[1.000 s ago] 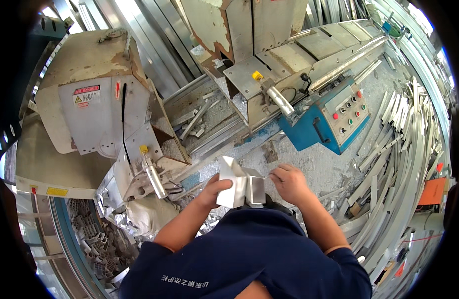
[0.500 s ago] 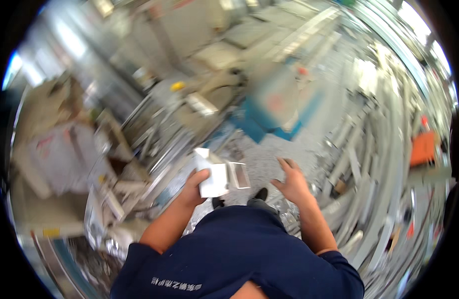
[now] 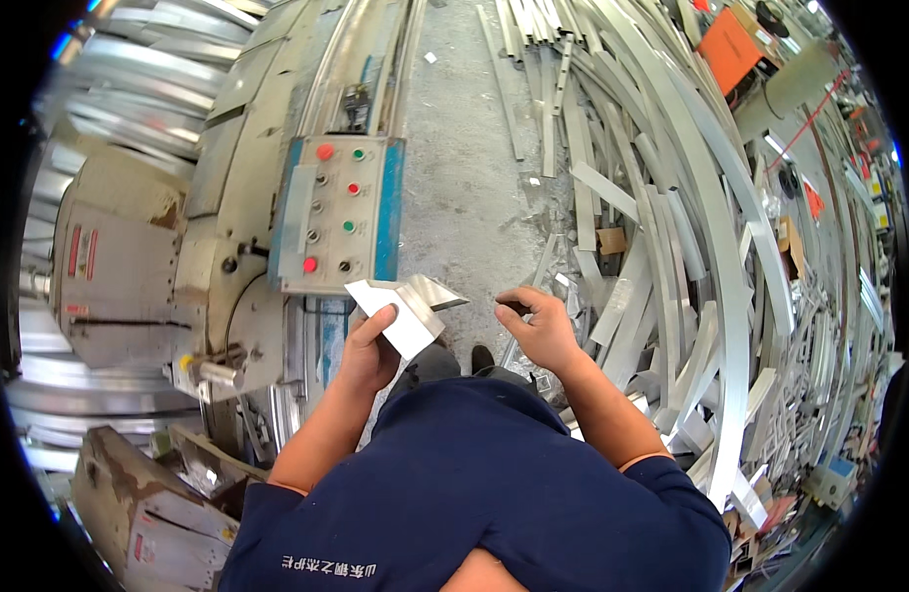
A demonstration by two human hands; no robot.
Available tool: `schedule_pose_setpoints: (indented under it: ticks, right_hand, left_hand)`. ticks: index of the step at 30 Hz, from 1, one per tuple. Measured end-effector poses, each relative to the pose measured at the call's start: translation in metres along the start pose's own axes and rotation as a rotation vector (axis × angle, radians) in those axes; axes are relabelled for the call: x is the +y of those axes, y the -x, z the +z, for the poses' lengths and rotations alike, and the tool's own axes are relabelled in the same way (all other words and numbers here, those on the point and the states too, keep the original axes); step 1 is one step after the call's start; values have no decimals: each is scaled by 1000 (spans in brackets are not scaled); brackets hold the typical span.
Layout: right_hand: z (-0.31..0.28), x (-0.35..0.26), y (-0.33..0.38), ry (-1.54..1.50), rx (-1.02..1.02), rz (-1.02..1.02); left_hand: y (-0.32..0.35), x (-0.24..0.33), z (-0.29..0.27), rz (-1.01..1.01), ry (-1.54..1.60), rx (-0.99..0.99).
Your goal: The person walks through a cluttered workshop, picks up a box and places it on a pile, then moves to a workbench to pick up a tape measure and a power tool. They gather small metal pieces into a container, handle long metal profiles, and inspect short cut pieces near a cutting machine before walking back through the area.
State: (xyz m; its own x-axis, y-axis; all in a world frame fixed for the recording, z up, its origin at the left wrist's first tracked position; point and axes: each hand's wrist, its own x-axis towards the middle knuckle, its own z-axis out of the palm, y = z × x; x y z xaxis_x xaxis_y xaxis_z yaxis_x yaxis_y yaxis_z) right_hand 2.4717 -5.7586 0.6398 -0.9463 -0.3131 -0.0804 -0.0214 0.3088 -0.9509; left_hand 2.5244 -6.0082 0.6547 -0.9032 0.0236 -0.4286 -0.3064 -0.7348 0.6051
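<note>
My left hand [image 3: 370,347] is wrapped round a short white metal profile piece [image 3: 400,321], its thumb on the top face. A second short piece, a hollow silvery profile [image 3: 433,294] with a slanted, pointed end, sits against the far right side of the white one. Whether the two are joined, I cannot tell. My right hand [image 3: 541,331] hovers just right of that pointed end without touching it. Its fingers are loosely curled and the thumb stands apart from them, with nothing visible between.
Beyond my left hand stands a blue-edged control panel [image 3: 338,212] with red and green buttons, beside a beige machine [image 3: 227,187]. Long metal profiles [image 3: 716,247] lie heaped along the right. An orange box [image 3: 730,49] is at the far right. Scraps litter the grey floor [image 3: 459,148].
My view has swung round, so the control panel now stands ahead on the left. The held pieces have turned, their slanted end now pointing right. My right hand came closer, its fingers curling in.
</note>
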Motion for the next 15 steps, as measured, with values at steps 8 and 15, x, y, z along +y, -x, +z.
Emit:
schedule_pose_setpoints:
  ticks: [8, 15]
  right_hand:
    - [-39, 17, -94, -100, 46, 89]
    - [-74, 13, -259, -164, -109, 318]
  left_hand:
    - [-152, 20, 64, 25, -206, -251]
    - [-316, 49, 85, -69, -335, -313]
